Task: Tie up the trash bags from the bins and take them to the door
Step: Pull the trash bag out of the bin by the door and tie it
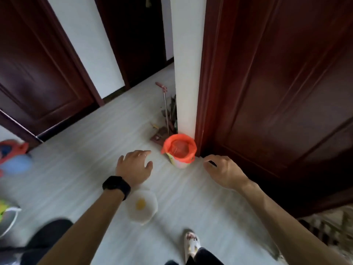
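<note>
At 6 o'clock a pale, bag-like thing [142, 205] sits on the floor by the feet, a likely trip. The left hand [133, 167] and right hand [225, 173] reach forward, each grip slack and empty. At 12 o'clock the orange trash bag [172, 142] lines a small bin [178, 163] at the wall corner [186, 92]. A hasty tug could topple it.

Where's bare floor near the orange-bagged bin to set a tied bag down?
Free: the pale floor left of the bin, up to the toys; also the strip between the bin and the white container. Crowded: behind the bin, a long-handled dustpan stands at the pillar; its right side sits close to the door.
</note>
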`<state>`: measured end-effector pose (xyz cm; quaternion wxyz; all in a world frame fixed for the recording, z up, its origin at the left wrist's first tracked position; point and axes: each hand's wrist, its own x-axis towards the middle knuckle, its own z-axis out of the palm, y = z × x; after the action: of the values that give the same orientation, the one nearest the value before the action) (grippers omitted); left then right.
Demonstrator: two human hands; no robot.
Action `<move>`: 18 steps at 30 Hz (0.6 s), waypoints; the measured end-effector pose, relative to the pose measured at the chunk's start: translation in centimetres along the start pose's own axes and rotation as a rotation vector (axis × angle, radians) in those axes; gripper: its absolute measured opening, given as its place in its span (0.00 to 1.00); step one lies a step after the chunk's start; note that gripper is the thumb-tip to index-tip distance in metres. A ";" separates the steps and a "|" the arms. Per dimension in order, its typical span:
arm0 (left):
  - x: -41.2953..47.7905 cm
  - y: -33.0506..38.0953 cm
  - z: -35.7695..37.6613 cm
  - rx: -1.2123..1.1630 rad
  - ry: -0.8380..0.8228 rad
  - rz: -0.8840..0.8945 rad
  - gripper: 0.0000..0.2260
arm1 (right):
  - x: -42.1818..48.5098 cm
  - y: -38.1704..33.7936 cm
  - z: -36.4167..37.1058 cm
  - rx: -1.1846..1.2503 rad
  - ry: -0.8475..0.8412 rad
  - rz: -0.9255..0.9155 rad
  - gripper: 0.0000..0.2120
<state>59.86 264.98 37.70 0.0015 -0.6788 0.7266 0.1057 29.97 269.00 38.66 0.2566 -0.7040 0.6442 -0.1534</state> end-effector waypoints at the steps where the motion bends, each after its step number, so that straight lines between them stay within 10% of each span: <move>1: 2.5 -0.6 -0.4 -0.021 -0.013 -0.007 0.22 | 2.5 -0.2 -0.1 -0.001 -0.017 0.013 0.11; 18: 36.8 -4.1 2.8 -0.045 -0.298 0.188 0.17 | 30.0 1.7 5.1 0.104 -0.125 0.385 0.17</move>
<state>60.60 228.87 28.97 0.0840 -0.5846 0.7761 0.2210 35.09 240.22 30.07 0.3568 -0.5618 0.7409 -0.0905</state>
